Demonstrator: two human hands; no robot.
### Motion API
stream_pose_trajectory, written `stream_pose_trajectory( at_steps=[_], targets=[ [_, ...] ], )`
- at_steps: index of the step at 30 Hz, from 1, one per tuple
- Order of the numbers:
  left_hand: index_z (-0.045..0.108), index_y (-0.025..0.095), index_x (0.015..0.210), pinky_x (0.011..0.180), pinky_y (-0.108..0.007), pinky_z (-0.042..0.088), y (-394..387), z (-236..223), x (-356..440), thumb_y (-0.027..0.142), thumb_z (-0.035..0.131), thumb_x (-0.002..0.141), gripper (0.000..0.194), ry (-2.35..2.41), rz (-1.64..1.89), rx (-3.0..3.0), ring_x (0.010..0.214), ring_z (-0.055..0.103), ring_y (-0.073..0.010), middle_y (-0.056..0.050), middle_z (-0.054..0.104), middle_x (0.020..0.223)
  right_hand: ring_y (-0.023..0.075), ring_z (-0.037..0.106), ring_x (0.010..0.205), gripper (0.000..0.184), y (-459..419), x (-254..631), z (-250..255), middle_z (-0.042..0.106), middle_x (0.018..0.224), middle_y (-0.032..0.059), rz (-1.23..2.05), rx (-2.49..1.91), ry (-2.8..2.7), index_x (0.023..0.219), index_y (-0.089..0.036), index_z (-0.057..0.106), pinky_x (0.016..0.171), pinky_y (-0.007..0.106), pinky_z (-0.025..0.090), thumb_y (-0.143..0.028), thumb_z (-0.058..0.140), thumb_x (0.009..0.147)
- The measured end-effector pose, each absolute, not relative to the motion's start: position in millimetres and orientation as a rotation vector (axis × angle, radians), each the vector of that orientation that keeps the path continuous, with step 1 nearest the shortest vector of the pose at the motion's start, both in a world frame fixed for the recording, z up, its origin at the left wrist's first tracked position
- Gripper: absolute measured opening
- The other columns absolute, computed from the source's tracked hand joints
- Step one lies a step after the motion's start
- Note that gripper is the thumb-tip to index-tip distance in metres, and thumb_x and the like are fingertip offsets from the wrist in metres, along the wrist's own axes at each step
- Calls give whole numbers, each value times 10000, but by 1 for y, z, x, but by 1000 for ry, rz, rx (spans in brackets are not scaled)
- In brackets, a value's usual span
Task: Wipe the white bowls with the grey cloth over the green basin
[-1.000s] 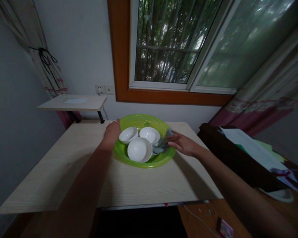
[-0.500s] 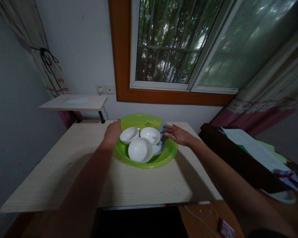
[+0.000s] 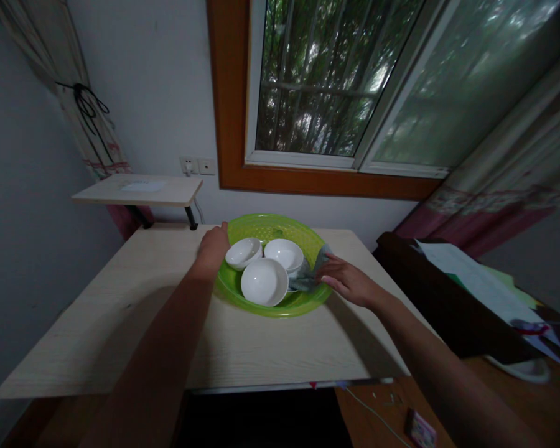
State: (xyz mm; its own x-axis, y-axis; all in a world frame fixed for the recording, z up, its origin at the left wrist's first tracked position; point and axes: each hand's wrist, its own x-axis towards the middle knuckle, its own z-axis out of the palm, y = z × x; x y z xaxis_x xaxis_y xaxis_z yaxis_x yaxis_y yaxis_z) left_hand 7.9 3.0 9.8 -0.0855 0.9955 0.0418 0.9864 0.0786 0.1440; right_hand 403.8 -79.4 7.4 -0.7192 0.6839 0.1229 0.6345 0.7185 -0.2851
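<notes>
A bright green plastic basin (image 3: 280, 222) stands on the desk with white bowls inside. One bowl (image 3: 264, 283) lies tilted at the front, a second bowl (image 3: 242, 252) is at the left, and a third bowl (image 3: 284, 254) sits at the back right. My left hand (image 3: 214, 244) is closed on the basin's left rim. At the right side, my right hand (image 3: 344, 278) has its fingers closed on a grey-green cloth (image 3: 308, 282), which hangs into the basin beside the bowls. A dish under the cloth is mostly covered.
The pale wooden desk (image 3: 261, 354) has a small raised shelf (image 3: 140, 191) at its back left. A window (image 3: 326, 81) is above the desk. To the right, papers (image 3: 462, 267) lie on a dark piece of furniture (image 3: 429, 292). A small box (image 3: 420, 429) is on the floor.
My right hand has moved right and toward me, drawing the cloth along the basin's right side. The cloth now covers more of the dish there. My left hand stays on the rim.
</notes>
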Motion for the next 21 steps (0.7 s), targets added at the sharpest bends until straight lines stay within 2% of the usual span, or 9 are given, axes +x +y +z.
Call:
stream_pose_trajectory(
  at_steps=[5,10,13,15,18,21],
  targets=[
    [541,170,1430,888,-353,554,4,10,7,269,667,883,570,2237,204,2093,1113,731,-325,-196,749,1201,245,724,1066,594,-77,405,3,794,1059,80,348,-1005,-2664,1045,-239,777,1288,530,283,-535,268,1121],
    [533,164,1434,885,-340,558,4,11,6,264,678,871,589,2210,216,2102,1118,732,-317,-191,748,1213,270,716,1067,681,-49,406,-1,785,1017,95,309,-1059,-2653,919,-220,792,1262,575,282,-548,232,1122],
    [541,166,1420,885,-338,556,5,8,4,260,687,866,580,2217,232,2106,1120,731,-313,-192,746,1216,259,720,1038,675,-27,403,2,793,989,89,272,-1069,-2672,860,-214,787,1260,543,287,-534,255,1125],
    [550,167,1405,883,-332,553,7,5,2,255,693,861,570,2219,257,2117,1123,730,-309,-192,744,1219,257,720,996,675,-12,398,6,797,917,87,232,-1070,-2744,839,-208,784,1225,507,343,-510,256,1129],
    [558,162,1392,869,-330,552,10,1,0,260,697,855,563,2208,280,2129,1106,734,-308,-192,746,1207,262,723,999,610,9,388,11,809,931,102,102,-1116,-2885,860,-194,793,1178,472,390,-469,316,1124],
    [559,162,1388,872,-326,548,11,-1,0,260,695,858,555,2206,291,2133,1098,734,-302,-191,749,1201,262,726,1087,416,26,377,9,815,1049,109,-91,-1274,-2957,928,-189,804,1208,481,352,-384,469,1082]
  ],
)
